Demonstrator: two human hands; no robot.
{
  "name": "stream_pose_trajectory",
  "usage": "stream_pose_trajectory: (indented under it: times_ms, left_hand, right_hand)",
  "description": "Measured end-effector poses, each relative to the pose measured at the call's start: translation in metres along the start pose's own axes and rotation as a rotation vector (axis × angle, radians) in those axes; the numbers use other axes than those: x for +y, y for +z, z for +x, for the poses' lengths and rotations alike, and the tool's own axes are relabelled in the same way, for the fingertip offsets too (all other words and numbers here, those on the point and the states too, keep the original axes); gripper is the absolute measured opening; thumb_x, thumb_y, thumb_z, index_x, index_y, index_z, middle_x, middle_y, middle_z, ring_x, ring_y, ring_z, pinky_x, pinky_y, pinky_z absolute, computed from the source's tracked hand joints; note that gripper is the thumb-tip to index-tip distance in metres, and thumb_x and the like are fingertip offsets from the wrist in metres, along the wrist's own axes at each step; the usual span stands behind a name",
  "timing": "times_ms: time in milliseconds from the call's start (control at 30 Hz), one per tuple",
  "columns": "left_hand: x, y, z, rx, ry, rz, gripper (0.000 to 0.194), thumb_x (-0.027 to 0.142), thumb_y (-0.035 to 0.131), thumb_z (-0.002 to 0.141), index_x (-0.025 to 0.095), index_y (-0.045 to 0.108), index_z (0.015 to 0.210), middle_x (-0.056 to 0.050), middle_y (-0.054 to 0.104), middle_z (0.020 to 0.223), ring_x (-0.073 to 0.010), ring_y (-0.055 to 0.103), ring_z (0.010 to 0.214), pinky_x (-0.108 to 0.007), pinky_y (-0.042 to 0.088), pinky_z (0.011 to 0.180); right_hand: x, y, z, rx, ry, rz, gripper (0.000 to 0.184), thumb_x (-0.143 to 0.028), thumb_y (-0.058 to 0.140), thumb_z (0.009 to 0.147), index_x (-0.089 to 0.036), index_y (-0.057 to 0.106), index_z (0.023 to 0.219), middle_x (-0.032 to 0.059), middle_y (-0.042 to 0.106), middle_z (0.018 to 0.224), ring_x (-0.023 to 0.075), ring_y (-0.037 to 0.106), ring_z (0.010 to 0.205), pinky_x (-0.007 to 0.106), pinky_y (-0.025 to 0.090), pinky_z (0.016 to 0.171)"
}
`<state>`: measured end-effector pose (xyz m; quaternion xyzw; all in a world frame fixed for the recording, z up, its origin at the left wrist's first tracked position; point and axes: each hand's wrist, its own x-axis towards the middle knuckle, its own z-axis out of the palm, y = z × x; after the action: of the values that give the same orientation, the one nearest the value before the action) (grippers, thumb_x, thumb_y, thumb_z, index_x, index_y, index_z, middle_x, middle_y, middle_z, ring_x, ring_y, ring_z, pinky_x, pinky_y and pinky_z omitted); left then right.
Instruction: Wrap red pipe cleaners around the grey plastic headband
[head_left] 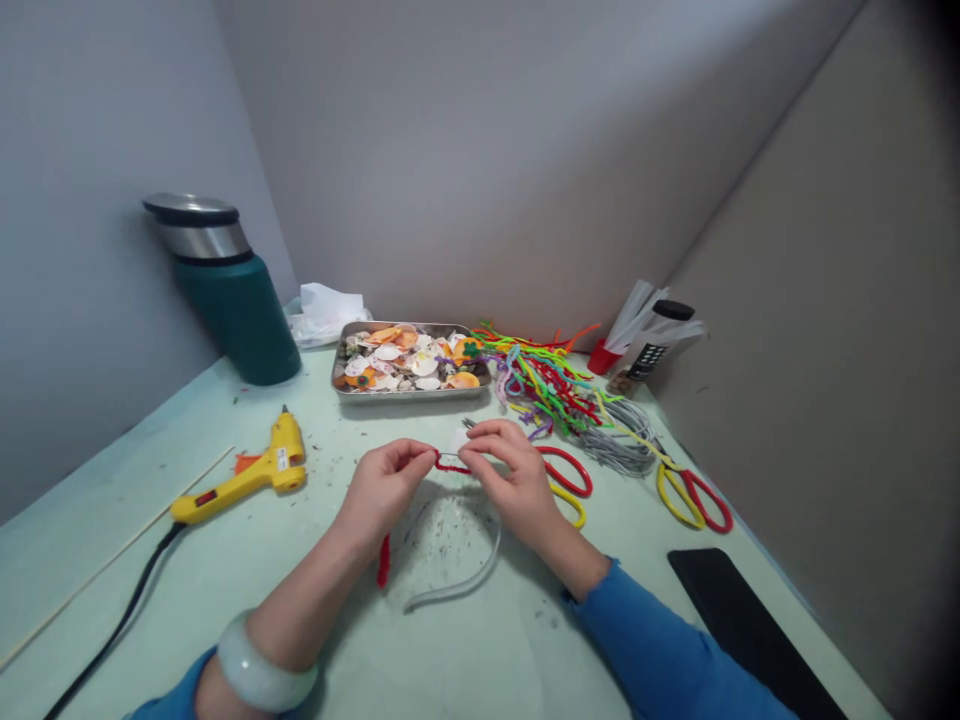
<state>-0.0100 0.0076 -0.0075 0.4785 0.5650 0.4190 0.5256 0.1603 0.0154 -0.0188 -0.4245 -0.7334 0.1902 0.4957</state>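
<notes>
My left hand [386, 482] and my right hand [510, 472] meet over the middle of the pale green table [187, 590]. Both pinch a red pipe cleaner [448, 464] wound on the top of a clear plastic headband [459, 585]. The headband's arc curves down toward me under my right wrist. A loose red end [383, 562] hangs below my left wrist. A small white piece [459, 438] sits at my right fingertips. Red and yellow scissors [566, 482] lie just behind my right hand.
A yellow glue gun [247, 478] with a black cord lies left, beside a thin wooden stick [112, 560]. At the back stand a green flask [232, 300], a metal tray of shells [409, 362], several coloured pipe cleaners [551, 385] and a second pair of scissors [694, 495]. A black phone [739, 620] lies right.
</notes>
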Motion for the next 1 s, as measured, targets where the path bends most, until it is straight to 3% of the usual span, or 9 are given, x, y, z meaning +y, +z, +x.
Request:
stream_pose_trajectory:
  times_ms: [167, 267, 400, 533, 767, 1000]
  left_hand:
    - [-0.007, -0.002, 0.003, 0.072, 0.059, 0.041, 0.027, 0.043, 0.06, 0.072, 0.017, 0.063, 0.077, 0.009, 0.039, 0.041, -0.0082, 0.029, 0.037, -0.023, 0.023, 0.042]
    - [-0.008, -0.001, 0.004, 0.114, 0.088, 0.03, 0.025, 0.041, 0.059, 0.073, 0.016, 0.063, 0.074, 0.007, 0.043, 0.043, -0.0091, 0.032, 0.039, -0.023, 0.025, 0.043]
    - [-0.008, 0.002, 0.002, 0.103, 0.099, -0.011, 0.024, 0.04, 0.06, 0.073, 0.016, 0.064, 0.074, 0.006, 0.047, 0.046, -0.0097, 0.037, 0.041, -0.023, 0.028, 0.044]
    - [-0.008, 0.005, 0.0, 0.071, 0.068, -0.034, 0.025, 0.042, 0.061, 0.072, 0.017, 0.063, 0.074, 0.008, 0.041, 0.042, -0.0098, 0.035, 0.039, -0.024, 0.028, 0.044]
    - [-0.002, 0.004, -0.002, 0.063, 0.042, -0.031, 0.026, 0.043, 0.062, 0.072, 0.017, 0.061, 0.076, 0.009, 0.036, 0.04, -0.0082, 0.028, 0.037, -0.024, 0.023, 0.042]
    - [-0.003, 0.003, -0.002, 0.057, 0.069, 0.033, 0.025, 0.041, 0.06, 0.073, 0.017, 0.062, 0.077, 0.009, 0.036, 0.04, -0.0084, 0.028, 0.037, -0.023, 0.024, 0.042]
  right_hand:
    - [-0.006, 0.001, -0.007, 0.002, -0.269, -0.253, 0.011, -0.021, 0.06, 0.083, -0.024, 0.07, 0.088, 0.0086, 0.058, 0.11, 0.024, 0.052, 0.103, 0.042, 0.042, 0.088]
    - [-0.008, 0.005, -0.008, -0.042, -0.352, -0.413, 0.011, -0.022, 0.062, 0.082, -0.024, 0.069, 0.09, 0.0092, 0.059, 0.113, 0.0277, 0.049, 0.106, 0.047, 0.038, 0.09]
    - [-0.012, 0.011, -0.009, -0.068, -0.336, -0.569, 0.013, -0.025, 0.061, 0.082, -0.021, 0.067, 0.094, 0.0125, 0.055, 0.125, 0.0331, 0.041, 0.117, 0.054, 0.031, 0.095]
    - [-0.013, 0.014, -0.01, -0.077, -0.307, -0.592, 0.009, -0.017, 0.058, 0.082, -0.02, 0.066, 0.08, 0.0109, 0.055, 0.124, 0.0316, 0.04, 0.119, 0.052, 0.031, 0.096]
    - [-0.014, 0.01, -0.011, -0.11, -0.273, -0.453, 0.011, -0.016, 0.053, 0.084, -0.018, 0.063, 0.08, 0.0109, 0.057, 0.115, 0.0259, 0.047, 0.109, 0.044, 0.038, 0.092]
    - [-0.01, 0.008, -0.011, -0.028, -0.195, -0.32, 0.013, -0.017, 0.051, 0.086, -0.018, 0.064, 0.083, 0.0096, 0.061, 0.098, 0.0215, 0.054, 0.092, 0.037, 0.043, 0.08]
